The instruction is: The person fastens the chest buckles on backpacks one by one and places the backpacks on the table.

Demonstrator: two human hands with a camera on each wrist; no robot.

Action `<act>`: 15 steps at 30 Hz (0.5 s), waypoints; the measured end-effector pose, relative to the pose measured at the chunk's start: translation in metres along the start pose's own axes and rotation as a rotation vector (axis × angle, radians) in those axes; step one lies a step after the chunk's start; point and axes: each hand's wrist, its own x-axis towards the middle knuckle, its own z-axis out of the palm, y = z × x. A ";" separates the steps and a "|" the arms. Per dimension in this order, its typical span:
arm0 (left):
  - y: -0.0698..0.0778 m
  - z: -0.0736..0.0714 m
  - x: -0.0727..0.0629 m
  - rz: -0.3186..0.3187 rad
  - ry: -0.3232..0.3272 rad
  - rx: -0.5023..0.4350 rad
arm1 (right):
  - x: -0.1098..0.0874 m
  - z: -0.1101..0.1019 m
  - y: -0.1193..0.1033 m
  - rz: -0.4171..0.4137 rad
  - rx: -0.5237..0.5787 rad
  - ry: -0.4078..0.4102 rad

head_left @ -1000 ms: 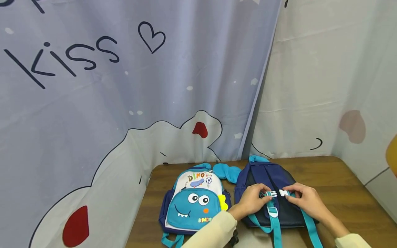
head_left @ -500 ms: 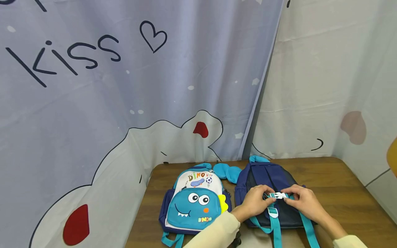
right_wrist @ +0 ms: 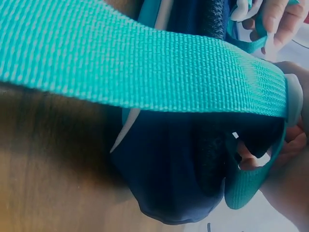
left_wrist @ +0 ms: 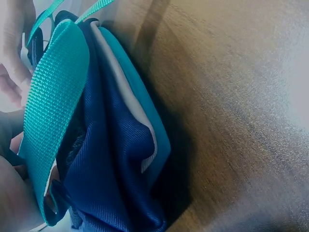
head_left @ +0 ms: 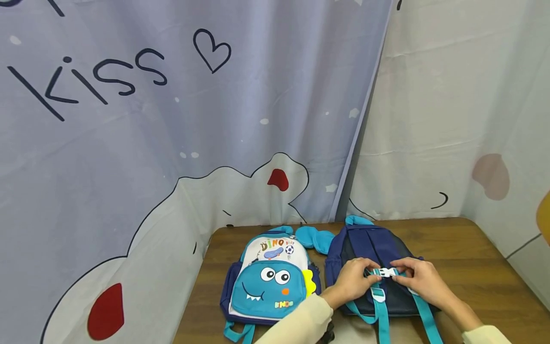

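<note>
A navy backpack lies with its back panel and turquoise straps facing up. Across it, in the head view, the two halves of a white side-release buckle sit joined. My left hand pinches the buckle's left end, and my right hand pinches the right end. In the left wrist view a turquoise strap loops beside the bag's navy side. A wide strap crosses the right wrist view and hides part of the right hand's fingers.
Left of the navy backpack lies a second backpack with a dinosaur face, its front up. A turquoise padded piece rests between the two bags. Patterned curtains hang behind the wooden table.
The two buckle halves, apart a second ago, have come together between my hands. Over the last half second the hands have barely moved.
</note>
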 end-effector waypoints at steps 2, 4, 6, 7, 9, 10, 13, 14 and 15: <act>0.000 0.001 0.000 0.003 0.005 0.013 | 0.000 -0.001 0.000 0.032 0.000 -0.023; 0.000 0.002 0.000 0.013 0.009 0.027 | 0.001 -0.001 0.000 0.026 -0.029 -0.036; 0.000 0.002 -0.001 0.021 0.014 0.032 | 0.002 -0.001 0.000 -0.001 -0.065 -0.040; 0.000 0.003 -0.001 0.024 0.016 0.033 | 0.003 -0.001 -0.001 -0.018 -0.080 -0.039; 0.000 0.003 -0.001 0.025 0.017 0.039 | 0.004 0.000 -0.001 -0.046 -0.103 -0.033; 0.001 0.003 -0.001 0.025 0.019 0.037 | 0.004 0.000 -0.002 -0.053 -0.109 -0.029; 0.001 0.005 -0.002 0.032 0.035 0.040 | 0.004 0.001 -0.004 -0.063 -0.127 -0.015; 0.002 0.005 -0.003 0.034 0.041 0.042 | 0.004 0.001 -0.005 -0.064 -0.134 -0.013; 0.002 0.006 -0.003 0.035 0.046 0.046 | 0.004 0.002 -0.005 -0.065 -0.140 -0.013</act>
